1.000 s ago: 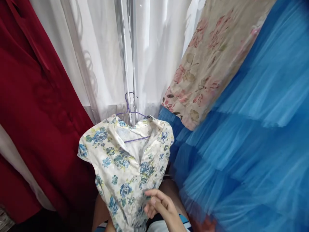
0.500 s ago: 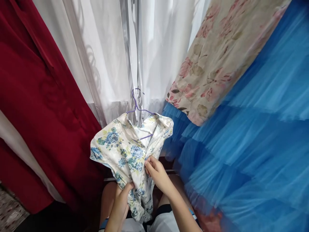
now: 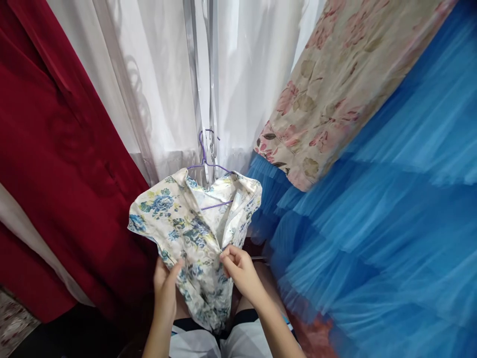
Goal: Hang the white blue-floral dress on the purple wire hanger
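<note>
A white dress (image 3: 197, 243) with blue and yellow-green flowers hangs in front of me on a thin purple hanger (image 3: 204, 160). Its neckline gapes in a deep V, and the hanger's lower bar shows inside. My right hand (image 3: 240, 271) pinches the dress front at the bottom of the V, where a zipper or closure seems to be, too small to make out. At the dress's left side edge, my left hand (image 3: 167, 281) has its thumb on the front and its fingers behind, gripping the cloth. The lower end of the dress hangs down between my legs.
Behind the dress hang white curtains (image 3: 160, 89) and pale ribbons (image 3: 203, 94). Red fabric (image 3: 74, 164) hangs on the left. To the right are a beige floral cloth (image 3: 316, 109) and a blue ruffled tulle dress (image 3: 380, 233), close to my right arm.
My left hand has shifted left and up along the side of the dress. My right hand has moved slightly down and left; the dress has spread wider, its neckline opening more.
</note>
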{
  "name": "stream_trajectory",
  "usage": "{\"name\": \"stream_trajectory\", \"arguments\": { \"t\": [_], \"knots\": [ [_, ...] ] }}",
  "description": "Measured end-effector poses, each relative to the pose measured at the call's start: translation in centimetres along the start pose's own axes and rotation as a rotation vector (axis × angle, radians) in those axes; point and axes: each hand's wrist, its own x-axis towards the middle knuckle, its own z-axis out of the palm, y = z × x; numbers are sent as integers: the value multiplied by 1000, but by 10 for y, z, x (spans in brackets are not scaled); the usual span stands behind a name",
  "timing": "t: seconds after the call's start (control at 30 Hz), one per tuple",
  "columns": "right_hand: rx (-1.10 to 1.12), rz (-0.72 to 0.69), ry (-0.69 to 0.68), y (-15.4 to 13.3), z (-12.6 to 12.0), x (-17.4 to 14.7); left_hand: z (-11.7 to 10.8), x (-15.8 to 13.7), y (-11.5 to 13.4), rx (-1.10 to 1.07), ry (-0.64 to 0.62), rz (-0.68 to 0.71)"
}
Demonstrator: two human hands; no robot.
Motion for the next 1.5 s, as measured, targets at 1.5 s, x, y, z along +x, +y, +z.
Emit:
{"name": "stream_trajectory", "arguments": {
  "t": [1.5],
  "knots": [
    [24, -272, 54, -70, 20, 94, 69, 176, 159, 342, -27, 827]
  ]
}}
